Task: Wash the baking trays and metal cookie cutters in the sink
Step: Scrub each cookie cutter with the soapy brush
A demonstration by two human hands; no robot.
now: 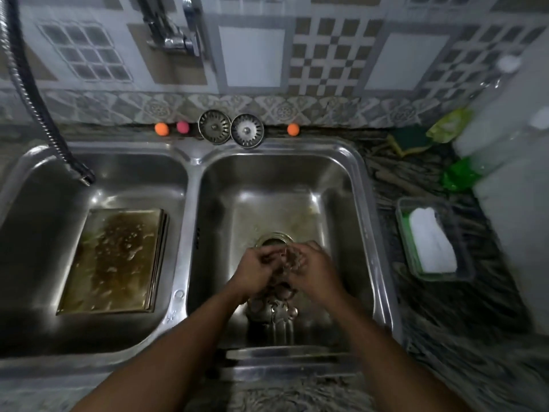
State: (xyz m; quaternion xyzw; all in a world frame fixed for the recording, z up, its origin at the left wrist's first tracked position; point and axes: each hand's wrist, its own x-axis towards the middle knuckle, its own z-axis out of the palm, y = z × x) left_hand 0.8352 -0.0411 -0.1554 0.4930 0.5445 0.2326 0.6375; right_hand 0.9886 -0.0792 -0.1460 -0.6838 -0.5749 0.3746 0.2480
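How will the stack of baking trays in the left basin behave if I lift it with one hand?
Probably slippery: the top baking tray looks wet, with bubbles on it. Likely stiff, as it lies flat with straight metal edges. Several edges show at its right side, so the stacked trays may slide apart and feel heavy.

Glossy steel sink (361,185) — tarnished, brownish metal baking trays (116,260), seemingly wet — beside a rough-looking, streaked stone counter (463,316).

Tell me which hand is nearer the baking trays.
Left. The left hand is in the right basin, on the side toward the baking trays in the left basin; the right hand is beyond it. Both grip a cookie cutter.
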